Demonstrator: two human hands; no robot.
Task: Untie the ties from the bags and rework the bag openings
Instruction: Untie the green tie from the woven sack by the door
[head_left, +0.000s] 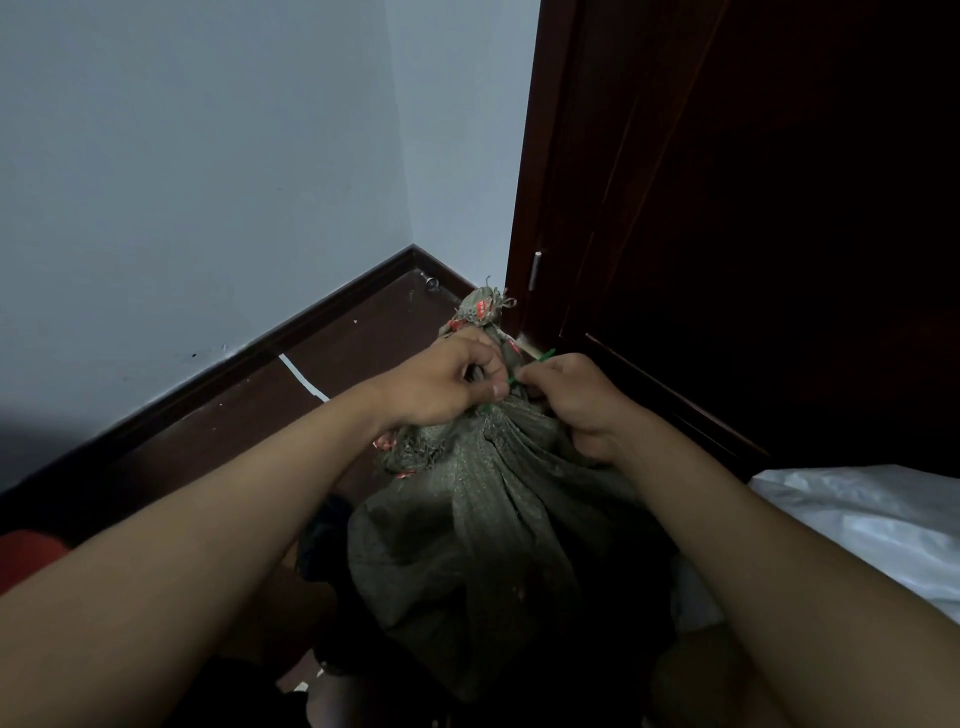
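Observation:
A grey-green woven sack (483, 525) stands on the floor in front of me, its neck gathered into a bunch with frayed red-marked edges sticking up at the top (483, 309). A thin green tie (543, 356) is wound round the neck, one end poking out to the right. My left hand (447, 382) grips the bunched neck from the left, fingers curled round it. My right hand (569, 397) pinches the green tie at the neck from the right. Most of the tie is hidden between the two hands.
A dark wooden door (727, 234) stands close behind the sack on the right. A white wall (208, 182) with a dark skirting board meets the dark floor (322, 364), where a white strip (304, 378) lies. A white plastic bag (862, 525) lies at the right.

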